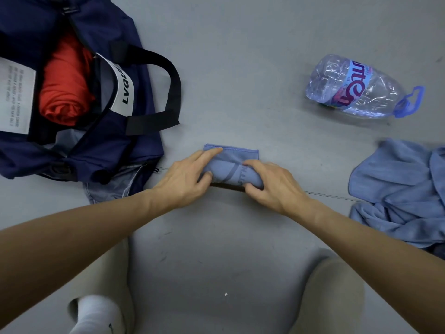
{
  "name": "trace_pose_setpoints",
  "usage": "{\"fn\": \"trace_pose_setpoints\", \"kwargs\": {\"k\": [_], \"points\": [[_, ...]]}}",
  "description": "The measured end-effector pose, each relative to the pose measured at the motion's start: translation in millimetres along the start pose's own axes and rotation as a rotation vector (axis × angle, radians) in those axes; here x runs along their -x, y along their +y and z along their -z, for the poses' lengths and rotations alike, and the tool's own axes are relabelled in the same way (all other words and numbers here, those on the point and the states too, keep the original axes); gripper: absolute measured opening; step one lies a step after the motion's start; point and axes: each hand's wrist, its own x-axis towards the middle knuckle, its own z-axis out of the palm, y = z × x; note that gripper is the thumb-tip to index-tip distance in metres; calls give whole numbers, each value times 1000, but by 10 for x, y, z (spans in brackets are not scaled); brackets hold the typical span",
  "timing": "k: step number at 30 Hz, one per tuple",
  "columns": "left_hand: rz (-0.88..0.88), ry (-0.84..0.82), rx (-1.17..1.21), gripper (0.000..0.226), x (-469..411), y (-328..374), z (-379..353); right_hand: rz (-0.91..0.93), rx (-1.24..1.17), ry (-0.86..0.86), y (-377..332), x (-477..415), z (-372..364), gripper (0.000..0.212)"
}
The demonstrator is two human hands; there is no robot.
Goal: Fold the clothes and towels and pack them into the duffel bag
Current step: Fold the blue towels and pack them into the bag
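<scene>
Left hand [190, 175] and right hand [273, 186] both curl round the small blue towel [231, 165] at mid-floor, thumbs on its near side, seemingly to keep the roll tight (the far flap lies flat), the open duffel bag [144, 145] within reach at left.

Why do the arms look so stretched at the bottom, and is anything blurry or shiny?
Head view: the wide-angle lens stretches things near the edges; the light is soft and even, one thin shadow under the rolled blue towel; small glints on the plastic bottle; the fine print on the white label of the duffel bag is too soft to read.
</scene>
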Motion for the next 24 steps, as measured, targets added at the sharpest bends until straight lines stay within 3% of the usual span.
{"fn": "trace_pose_setpoints", "kwargs": {"k": [6,10,14,19,24], "points": [[133,20,44,49,-109,-19,-48,-27,-47,99,-5,-55,-31,60],[162,12,39,47,-182,-51,-72,198,364,163,86,-102,-148,63],[196,57,-14,48,-213,1,-53,225,393,65,137,-87,-135,57],[404,89,-16,64,-265,-80,111,213,365,-1,-50,-37,-85,55],[302,47,-67,57,-63,-135,161,56,278,-119,-278,42,-173,63]]}}
